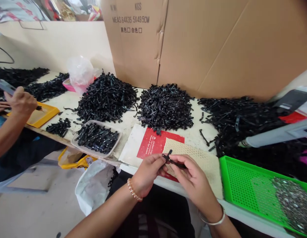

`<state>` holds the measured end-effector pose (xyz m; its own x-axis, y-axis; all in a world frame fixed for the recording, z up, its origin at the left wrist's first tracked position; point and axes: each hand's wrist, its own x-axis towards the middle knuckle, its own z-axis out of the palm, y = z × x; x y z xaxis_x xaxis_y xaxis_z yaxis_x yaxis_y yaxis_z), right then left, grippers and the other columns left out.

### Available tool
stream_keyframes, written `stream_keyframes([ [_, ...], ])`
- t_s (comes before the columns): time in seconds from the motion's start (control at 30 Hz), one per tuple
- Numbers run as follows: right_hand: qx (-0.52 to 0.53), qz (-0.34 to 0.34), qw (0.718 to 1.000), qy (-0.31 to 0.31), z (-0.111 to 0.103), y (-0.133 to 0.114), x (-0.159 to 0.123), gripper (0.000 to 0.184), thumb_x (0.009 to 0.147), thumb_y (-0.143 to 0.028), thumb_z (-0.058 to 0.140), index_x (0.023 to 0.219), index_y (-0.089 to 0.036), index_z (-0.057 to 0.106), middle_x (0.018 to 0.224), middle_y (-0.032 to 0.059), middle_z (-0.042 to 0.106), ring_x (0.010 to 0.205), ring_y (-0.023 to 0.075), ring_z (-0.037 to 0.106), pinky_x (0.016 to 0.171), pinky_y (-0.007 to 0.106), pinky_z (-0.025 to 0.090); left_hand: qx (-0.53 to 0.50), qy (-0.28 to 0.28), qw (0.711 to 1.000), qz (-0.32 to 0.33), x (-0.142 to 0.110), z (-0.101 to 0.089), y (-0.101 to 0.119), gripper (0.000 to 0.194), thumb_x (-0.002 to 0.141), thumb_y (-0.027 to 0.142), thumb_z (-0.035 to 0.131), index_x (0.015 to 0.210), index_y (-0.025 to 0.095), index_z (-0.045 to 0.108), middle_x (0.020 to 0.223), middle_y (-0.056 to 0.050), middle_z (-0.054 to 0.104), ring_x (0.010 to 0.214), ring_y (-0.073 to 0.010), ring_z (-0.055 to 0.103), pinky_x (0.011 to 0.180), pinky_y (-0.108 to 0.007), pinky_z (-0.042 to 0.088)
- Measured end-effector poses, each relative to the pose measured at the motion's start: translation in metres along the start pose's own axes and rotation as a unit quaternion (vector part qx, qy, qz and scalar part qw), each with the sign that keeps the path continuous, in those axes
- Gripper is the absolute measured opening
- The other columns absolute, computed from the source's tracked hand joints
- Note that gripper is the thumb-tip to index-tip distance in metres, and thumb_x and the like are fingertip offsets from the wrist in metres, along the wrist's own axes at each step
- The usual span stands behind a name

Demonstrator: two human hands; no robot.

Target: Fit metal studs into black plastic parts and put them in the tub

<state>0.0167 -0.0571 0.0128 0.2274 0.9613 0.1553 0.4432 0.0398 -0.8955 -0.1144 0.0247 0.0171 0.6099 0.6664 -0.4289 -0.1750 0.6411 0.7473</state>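
Between my two hands, above the front of the bench, are small black strip-shaped parts point(169, 154), crossing each other. My left hand point(149, 173) pinches one end between thumb and fingers. From the other side my right hand point(191, 173) grips a black strip that points toward its palm. Below the hands lie a pale textured mat point(200, 158) and a red and white printed sheet point(143, 145). Just beyond rises a heap of similar black parts point(167, 105). How the held pieces join is too small to make out.
A green perforated tray point(242, 178) with small metal pieces stands right, beside a grey tube point(279, 132). Left are a clear tub point(116, 148) of black parts, another heap point(106, 96) and a yellow tray point(48, 115) near a co-worker's hand point(23, 102). Cardboard point(205, 43) stands behind.
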Motion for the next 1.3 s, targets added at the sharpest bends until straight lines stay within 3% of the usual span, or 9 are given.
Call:
stream_keyframes([
  [0.1,-0.019,-0.004,0.998,0.059,0.008,-0.002,-0.006,0.017,0.09,-0.03,0.055,0.104,-0.022,0.058,0.101,0.0062,0.062,0.093,0.0202,0.06,0.082,0.033,0.051,0.012,-0.007,1.0,0.008,-0.004,0.005,-0.002,0.024,0.071,0.036,0.068,0.071,0.013,0.062,0.063,-0.001,0.058,0.057,-0.0087,0.049,0.057,-0.021,0.038],
  [0.23,-0.066,-0.061,0.992,0.086,0.005,-0.004,-0.006,0.008,0.091,-0.024,0.053,0.093,-0.022,0.06,0.093,0.0049,0.063,0.088,0.0193,0.06,0.078,0.031,0.05,0.004,0.017,1.0,0.022,-0.008,0.007,-0.003,0.023,0.07,0.035,0.069,0.072,0.014,0.06,0.062,-0.001,0.057,0.056,-0.0091,0.05,0.059,-0.021,0.04],
  [0.77,-0.129,-0.166,0.969,0.132,0.006,-0.006,-0.01,0.017,0.088,-0.011,0.055,0.101,-0.02,0.062,0.096,0.0055,0.064,0.089,0.0174,0.061,0.08,0.03,0.052,-0.059,0.007,0.998,0.005,-0.017,0.01,-0.003,0.021,0.069,0.03,0.073,0.075,0.012,0.064,0.064,0.0,0.058,0.056,-0.0068,0.05,0.056,-0.018,0.04],
  [1.3,-0.12,-0.155,0.97,0.142,0.014,-0.001,-0.011,0.021,0.089,-0.013,0.054,0.107,-0.02,0.064,0.096,0.0073,0.063,0.087,0.0173,0.063,0.076,0.027,0.056,-0.053,0.035,0.998,0.023,-0.013,0.013,-0.009,0.023,0.068,0.031,0.073,0.076,0.011,0.066,0.061,-0.001,0.059,0.055,-0.0073,0.051,0.057,-0.019,0.041],
])
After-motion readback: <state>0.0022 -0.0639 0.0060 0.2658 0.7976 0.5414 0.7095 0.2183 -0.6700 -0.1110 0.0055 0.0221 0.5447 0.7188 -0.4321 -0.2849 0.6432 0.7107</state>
